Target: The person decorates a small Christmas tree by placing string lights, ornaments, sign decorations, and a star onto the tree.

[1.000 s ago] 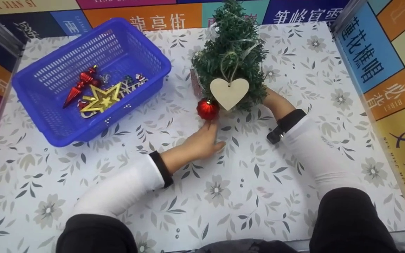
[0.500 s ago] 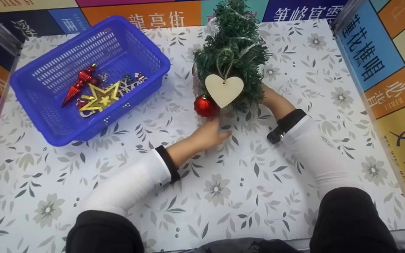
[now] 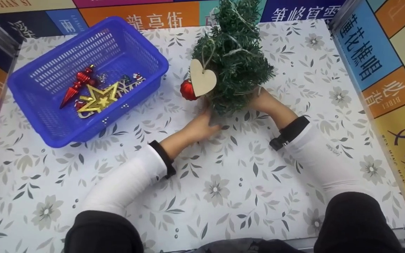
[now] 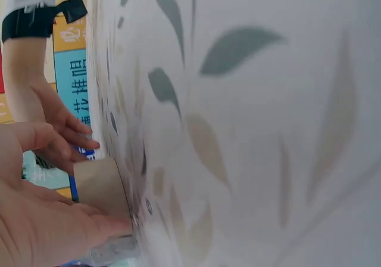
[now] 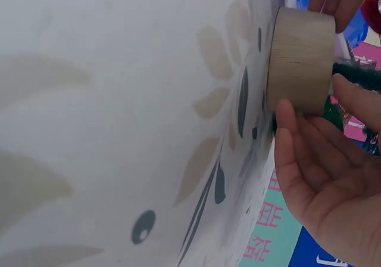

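A small green artificial Christmas tree (image 3: 236,66) stands toward the back of the table. A pale wooden heart (image 3: 204,79) on a twine loop and a shiny red ball ornament (image 3: 187,90) hang on its left side. My left hand (image 3: 199,125) rests straight fingers against the left of the tree's round tan base (image 4: 102,186), its thumb apart. From the right, my right hand (image 5: 333,171) curls its fingers around the base, with the thumb by its upper edge. Branches hide part of the right hand in the head view.
A blue plastic basket (image 3: 65,135) stands at the back left. Inside lie a gold star (image 3: 102,99), a red spindle-shaped ornament (image 3: 77,84) and smaller decorations. Printed panels (image 3: 392,66) wall the table at the back and sides.
The tree has turned about its upright axis, carrying the heart and red ball leftward, and the heart now shows at an angle. Both hands have stayed at the base.
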Tool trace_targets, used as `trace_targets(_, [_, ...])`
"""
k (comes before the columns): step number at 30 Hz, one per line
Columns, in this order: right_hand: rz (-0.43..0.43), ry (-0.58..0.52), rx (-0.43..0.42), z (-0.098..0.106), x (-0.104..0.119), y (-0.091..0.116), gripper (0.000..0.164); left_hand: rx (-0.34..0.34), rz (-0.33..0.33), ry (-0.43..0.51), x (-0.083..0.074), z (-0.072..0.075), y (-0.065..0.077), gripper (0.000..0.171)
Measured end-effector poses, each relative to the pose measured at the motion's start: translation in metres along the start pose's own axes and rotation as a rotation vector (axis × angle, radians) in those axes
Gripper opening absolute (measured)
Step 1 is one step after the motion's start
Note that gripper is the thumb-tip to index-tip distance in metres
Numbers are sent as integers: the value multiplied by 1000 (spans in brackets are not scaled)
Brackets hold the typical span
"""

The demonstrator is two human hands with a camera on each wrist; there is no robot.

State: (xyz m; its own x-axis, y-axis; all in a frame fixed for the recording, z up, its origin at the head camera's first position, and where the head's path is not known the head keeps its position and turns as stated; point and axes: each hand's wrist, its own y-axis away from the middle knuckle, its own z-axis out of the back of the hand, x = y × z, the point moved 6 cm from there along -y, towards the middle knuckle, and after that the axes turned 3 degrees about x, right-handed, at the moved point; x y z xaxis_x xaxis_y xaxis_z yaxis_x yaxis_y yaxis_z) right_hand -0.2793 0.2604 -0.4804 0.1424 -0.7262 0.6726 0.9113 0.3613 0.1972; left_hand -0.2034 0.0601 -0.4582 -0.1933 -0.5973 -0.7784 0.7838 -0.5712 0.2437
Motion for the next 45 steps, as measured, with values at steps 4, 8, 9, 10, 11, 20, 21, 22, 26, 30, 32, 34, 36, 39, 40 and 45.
trace_targets(4, [-62, -48, 8, 3, 41, 18, 56, -1, -30, -10, 7, 11, -2, 74])
trace_targets(8, [-50, -172, -14, -3, 48, 25, 46, 7, -38, 15, 13, 20, -5, 68])
trace_targets(9, [-50, -193, -21, -5, 48, 27, 46, 9, -45, 22, 14, 21, -6, 68])
trace_targets(10, [-59, -216, -25, -7, 48, 29, 44, 12, -46, 28, 15, 23, -7, 69])
trace_targets(11, [-73, -239, -29, -9, 48, 30, 45, 15, -47, 32, 16, 25, -8, 70])
trace_targets(20, [-189, -47, -13, -24, 56, 37, 34, 23, -18, 14, 22, 31, -11, 72])
trace_targets(21, [-199, -31, -9, -25, 57, 38, 35, 23, -22, 10, 22, 31, -12, 72])
trace_targets(22, [-209, -22, -2, -25, 57, 38, 36, 23, -28, 10, 21, 31, -12, 72])
trace_targets(26, [-213, -38, 16, -25, 56, 38, 43, 13, -41, 8, 21, 31, -12, 70])
trace_targets(30, [-194, -30, 52, -26, 57, 39, 45, -14, -44, 14, 20, 32, -11, 68])
trace_targets(32, [-188, -7, 73, -26, 58, 40, 44, -31, -48, 22, 19, 32, -9, 67])
trace_targets(34, [-178, 18, 94, -26, 60, 42, 44, -41, -55, 29, 18, 32, -8, 67])
trace_targets(36, [-164, 37, 105, -25, 62, 42, 44, -44, -65, 28, 16, 31, -6, 67])
trace_targets(39, [-125, 45, 121, -23, 64, 44, 45, -38, -78, -4, 12, 33, -2, 66])
trace_targets(40, [-111, 50, 125, -22, 65, 45, 45, -32, -81, -20, 11, 34, 0, 65])
trace_targets(45, [-54, 25, 151, -13, 68, 53, 46, 37, -5, -148, 10, 48, 17, 62])
